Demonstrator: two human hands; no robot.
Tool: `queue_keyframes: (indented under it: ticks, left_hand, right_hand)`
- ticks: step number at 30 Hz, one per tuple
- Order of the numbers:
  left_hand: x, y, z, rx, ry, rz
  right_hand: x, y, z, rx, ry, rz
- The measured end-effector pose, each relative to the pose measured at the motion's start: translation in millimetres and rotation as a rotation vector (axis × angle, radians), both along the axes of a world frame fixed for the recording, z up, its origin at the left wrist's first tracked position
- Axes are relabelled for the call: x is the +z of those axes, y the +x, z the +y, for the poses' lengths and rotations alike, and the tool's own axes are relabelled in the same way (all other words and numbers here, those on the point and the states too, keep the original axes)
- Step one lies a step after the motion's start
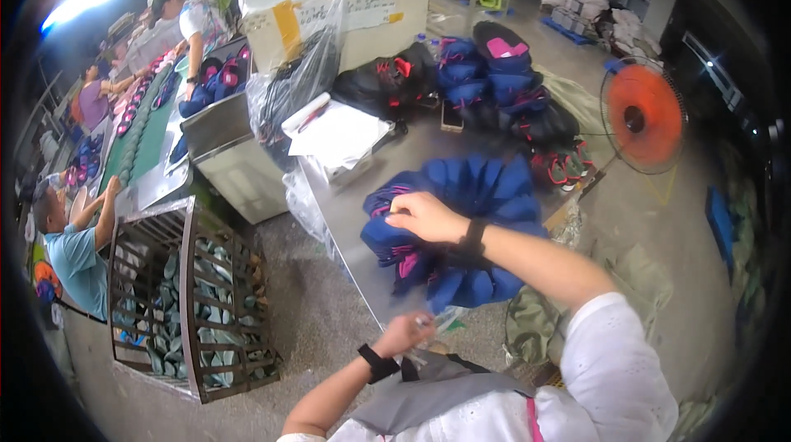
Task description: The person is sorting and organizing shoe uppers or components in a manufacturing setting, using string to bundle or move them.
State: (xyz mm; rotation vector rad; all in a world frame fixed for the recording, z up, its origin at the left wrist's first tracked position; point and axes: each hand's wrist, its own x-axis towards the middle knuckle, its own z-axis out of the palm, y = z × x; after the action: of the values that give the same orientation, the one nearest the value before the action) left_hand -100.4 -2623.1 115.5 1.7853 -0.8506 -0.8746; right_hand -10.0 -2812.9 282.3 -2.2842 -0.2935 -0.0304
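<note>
A ring of dark blue fabric shoe uppers (pixel 494 187) with pink linings lies fanned out on the grey metal table (pixel 350 219). My right hand (pixel 428 218) reaches over the ring's left side, its fingers curled together just at the pink-edged uppers. A small yellowish spot shows at its fingertips, too small to name. Close to my body, by the table's near edge, my left hand (pixel 405 333) is closed round something small and pale; blur hides what it is. Each of my wrists wears a black band.
Stacked blue uppers (pixel 515 71) and black shoe pieces (pixel 383 84) fill the table's far side, beside papers (pixel 338 133). An orange fan (pixel 643 116) stands right. A metal rack (pixel 194 302) of greenish pieces stands left, near co-workers at a conveyor (pixel 148 141).
</note>
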Motion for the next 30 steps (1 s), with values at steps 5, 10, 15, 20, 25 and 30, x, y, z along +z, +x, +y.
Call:
queue_keyframes:
  ticks: [5, 10, 15, 20, 25, 30]
  left_hand:
    - [10.7, 42.2, 30.5, 0.630, -0.008, -0.450]
    - [12.7, 67.0, -0.9, 0.409, 0.114, -0.397]
    - [12.7, 127.3, -14.8, 0.595, 0.095, -0.361]
    - [23.7, 184.8, 44.4, 0.564, 0.152, -0.340]
    - [19.5, 169.2, 20.1, 0.509, 0.207, -0.322]
    - [13.1, 167.0, 11.5, 0.642, 0.254, -0.212]
  right_hand:
    - [-18.9, -61.1, -16.5, -0.257, -0.236, -0.546]
    - [-111.9, -162.2, 13.2, -0.454, -0.232, -0.045]
    - [-139.2, -124.8, -7.6, -0.631, -0.277, -0.146]
    - [-124.8, -163.5, -124.1, -0.379, -0.529, -0.063]
    - [-103.1, -119.0, -187.2, -0.131, -0.678, -0.093]
    - [-115.4, -103.6, -240.3, -0.077, -0.740, -0.108]
